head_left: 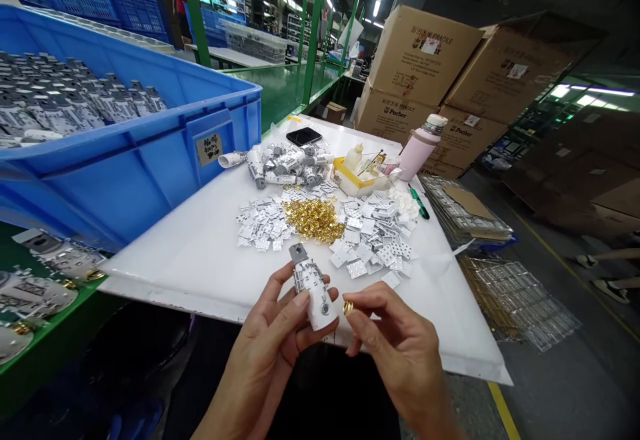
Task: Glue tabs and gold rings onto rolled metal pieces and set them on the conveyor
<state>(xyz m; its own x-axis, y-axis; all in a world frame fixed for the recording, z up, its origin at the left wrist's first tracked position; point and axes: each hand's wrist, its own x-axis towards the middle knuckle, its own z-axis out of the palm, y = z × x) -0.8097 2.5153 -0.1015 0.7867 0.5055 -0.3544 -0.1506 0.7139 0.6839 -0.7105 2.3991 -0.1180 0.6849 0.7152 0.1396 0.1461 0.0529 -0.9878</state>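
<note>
My left hand (280, 327) is closed around a white and grey model part (314, 293), a tapered shell with a dark grey tip pointing away from me. Close to its right side, my right hand (395, 340) pinches a small gold ring (349, 307) between thumb and forefinger; the ring and the shell are apart. Beyond both hands lies a heap of gold rings (315, 219) on the white table. Small white perforated plates (265, 223) are spread to its left, and more white plates (373, 233) to its right.
Similar shells (285, 163) are piled behind the rings. A blue crate (150, 140) full of them stands left. Toward the back are a phone (304, 136), a yellow-edged tray (353, 183) with a bottle, a pink flask (420, 150) and a green pen (419, 202). Cartons (420, 60) rise behind.
</note>
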